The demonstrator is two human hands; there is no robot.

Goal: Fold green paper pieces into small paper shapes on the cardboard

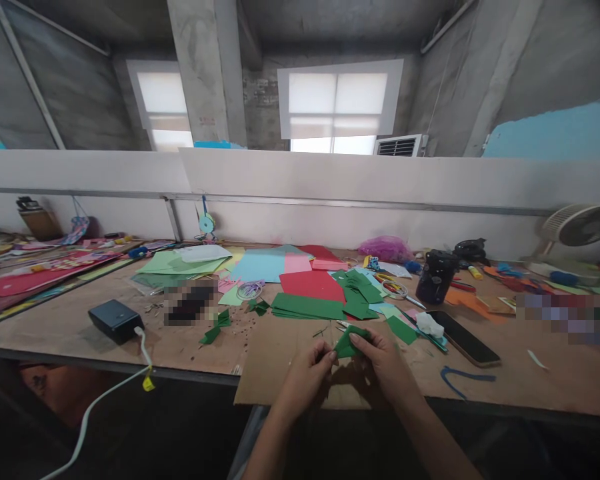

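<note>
A small piece of green paper (347, 344), folded to a pointed shape, is held up between both hands above a brown cardboard sheet (265, 353). My left hand (314, 367) pinches its left tip between thumb and fingers. On the other side my right hand (380, 360) grips the paper, thumb on top and fingers partly hidden underneath. Just beyond the hands lies a stack of dark green paper strips (307, 307). Small metal tips, perhaps of a tool, show behind the held paper.
A black power adapter (115, 320) with a white cable sits at the left. To the right are a smartphone (463, 339), a crumpled tissue (430, 325), a dark tumbler (436, 277) and a blue strip (465, 379). Red paper (313, 285) and light blue sheets lie farther back.
</note>
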